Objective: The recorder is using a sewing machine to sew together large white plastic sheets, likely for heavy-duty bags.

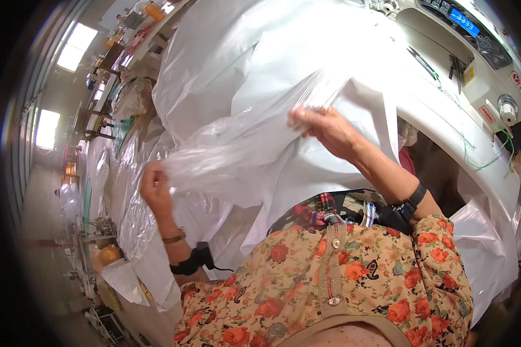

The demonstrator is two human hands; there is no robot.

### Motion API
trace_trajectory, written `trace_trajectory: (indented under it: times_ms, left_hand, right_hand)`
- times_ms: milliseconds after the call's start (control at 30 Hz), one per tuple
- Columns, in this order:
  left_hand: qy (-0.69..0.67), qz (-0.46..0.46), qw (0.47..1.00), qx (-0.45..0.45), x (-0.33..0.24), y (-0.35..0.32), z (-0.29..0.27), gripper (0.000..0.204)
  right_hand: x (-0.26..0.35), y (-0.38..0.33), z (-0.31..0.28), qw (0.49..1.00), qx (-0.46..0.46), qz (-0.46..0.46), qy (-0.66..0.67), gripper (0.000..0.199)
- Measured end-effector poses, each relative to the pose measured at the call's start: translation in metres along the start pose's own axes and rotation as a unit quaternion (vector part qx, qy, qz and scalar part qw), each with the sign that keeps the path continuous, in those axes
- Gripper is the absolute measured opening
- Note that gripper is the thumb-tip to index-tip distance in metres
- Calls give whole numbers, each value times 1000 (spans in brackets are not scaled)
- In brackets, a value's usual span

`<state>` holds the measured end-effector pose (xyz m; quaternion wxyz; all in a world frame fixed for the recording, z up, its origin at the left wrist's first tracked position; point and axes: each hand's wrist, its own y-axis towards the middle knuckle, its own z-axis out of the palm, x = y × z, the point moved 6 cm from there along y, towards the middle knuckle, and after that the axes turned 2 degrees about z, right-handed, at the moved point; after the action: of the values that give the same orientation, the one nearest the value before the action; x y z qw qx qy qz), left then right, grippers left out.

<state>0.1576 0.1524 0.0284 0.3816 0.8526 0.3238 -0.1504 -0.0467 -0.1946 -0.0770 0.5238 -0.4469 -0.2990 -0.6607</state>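
A thin, translucent white plastic sheet [231, 144] is stretched between my two hands, creased and partly smeared by motion. My left hand [156, 188] pinches its edge at the left. Higher up and to the right, my right hand [327, 128] grips another part of it between thumb and fingers. Below and beyond lies a large glossy white sheet [208, 63], which spreads over the table and hangs down toward my lap. Folds hide where one layer ends and the other begins.
A white sewing machine [477, 75] with a lit blue display stands at the upper right. On its curved white table [446, 124] lie a slim dark tool [422, 62] and loose green thread [486, 165]. More plastic sheeting [136, 196] is heaped on the left.
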Motion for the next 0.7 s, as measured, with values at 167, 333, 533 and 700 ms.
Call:
trace_trajectory:
  times_ms: [167, 333, 533, 700]
  left_hand:
    - [-44, -45, 986, -154, 131, 17, -122, 19]
    - [209, -178, 961, -39, 278, -17, -213, 28]
    - [249, -37, 941, 225, 339, -13, -168, 46]
    - [448, 62, 847, 280, 174, 128, -75, 65]
  right_hand:
    - [-16, -61, 40, 953, 256, 81, -142, 47]
    - [-38, -79, 7, 954, 138, 213, -161, 42]
    - [-39, -85, -26, 995, 22, 94, -22, 37]
    - [-53, -88, -31, 992, -75, 76, 61, 47]
